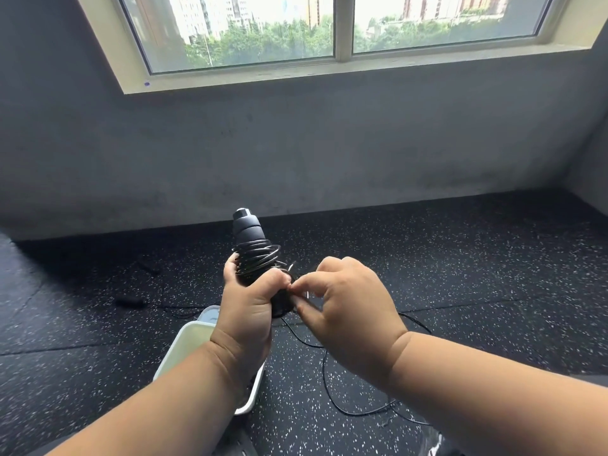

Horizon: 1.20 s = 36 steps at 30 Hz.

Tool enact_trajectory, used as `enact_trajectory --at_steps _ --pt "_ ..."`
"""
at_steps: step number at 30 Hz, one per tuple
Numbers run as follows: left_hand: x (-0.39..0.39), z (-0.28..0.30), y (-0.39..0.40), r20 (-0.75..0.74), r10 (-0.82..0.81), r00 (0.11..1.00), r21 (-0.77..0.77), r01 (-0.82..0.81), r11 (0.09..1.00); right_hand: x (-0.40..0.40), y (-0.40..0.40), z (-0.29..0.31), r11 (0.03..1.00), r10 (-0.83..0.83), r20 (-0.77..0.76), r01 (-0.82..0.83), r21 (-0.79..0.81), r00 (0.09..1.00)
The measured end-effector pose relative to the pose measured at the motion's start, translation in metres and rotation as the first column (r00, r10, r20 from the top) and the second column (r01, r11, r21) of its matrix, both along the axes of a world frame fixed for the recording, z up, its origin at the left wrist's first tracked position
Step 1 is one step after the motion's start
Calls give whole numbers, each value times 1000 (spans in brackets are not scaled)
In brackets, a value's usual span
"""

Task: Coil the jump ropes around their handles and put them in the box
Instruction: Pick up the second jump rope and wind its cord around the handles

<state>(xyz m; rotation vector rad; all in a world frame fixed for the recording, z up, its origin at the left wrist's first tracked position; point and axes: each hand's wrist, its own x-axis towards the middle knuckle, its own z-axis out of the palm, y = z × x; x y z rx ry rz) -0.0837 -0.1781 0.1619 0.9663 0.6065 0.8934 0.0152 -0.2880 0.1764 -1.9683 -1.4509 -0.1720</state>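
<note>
A black rubber floor (460,274) flecked with white is stretching out to a grey wall (296,153) under a wide window (342,28) that is showing trees and tall buildings. Above this floor the left hand (245,311) is gripping a pair of black jump rope handles (250,238), its fingers curled round them and the thumb pressing across the front; the handles are pointing up and away, with several turns of thin black rope (258,256) lying coiled round their middle. Just beside it the right hand (348,301) is pinching the rope between thumb and forefinger, close against the left thumb. The loose remainder of the rope (332,383) is trailing down from the hands and looping across the floor on the right. A white plastic box (187,347) is sitting on the floor beneath the left forearm, partly hidden by it. Farther off to the left, another black handle (130,301) is lying on the floor.
</note>
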Motion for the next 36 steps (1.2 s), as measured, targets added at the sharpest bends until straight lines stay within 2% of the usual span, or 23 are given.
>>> enact_trajectory --at_steps 3,5,8,11,13,15,17,20,23,26,29,34,36 --pt "2 -3 1 -31 37 999 3 -37 999 -4 3 -2 998 -45 159 50 -26 986" --pt "3 -6 2 -57 44 997 25 -43 999 -5 5 -3 996 -65 181 73 -40 981" --pt "5 -10 1 -82 59 995 44 -56 997 -4 3 3 988 -40 64 49 -144 997" --pt "9 -14 -2 -100 109 989 58 -104 993 -3 2 3 972 -41 -226 -13 -233 973" --pt "11 -17 -5 -131 148 980 93 -137 986 -4 4 1 961 -63 -485 -77 -265 872" --pt "13 -21 -8 -176 188 966 151 -162 975 -7 3 -2 964 -85 -723 -128 -234 686" --pt "16 -23 -10 -214 209 954 193 -169 967 -12 1 -2 971 -102 -867 -142 -194 488" --pt "20 -19 -9 -217 198 956 171 -163 972 -20 -2 -1 979 -71 -951 -160 -124 300" --pt "21 -15 -10 -191 161 968 142 -135 981 -19 -2 -5 1000 -6 -992 -27 -10 128" --pt "20 -11 -11 -142 111 984 109 -96 989 -18 -2 -6 997 73 -997 25 72 -24" --pt "18 -7 -7 -92 48 995 58 -43 997 -18 0 -6 989 143 -987 54 139 -76" --pt "9 1 -4 8 -81 997 -33 82 996 -16 2 -5 974 224 -972 47 221 -70" --pt "6 1 -3 20 -94 995 -48 95 994 -16 3 -2 965 257 -966 51 256 -26"
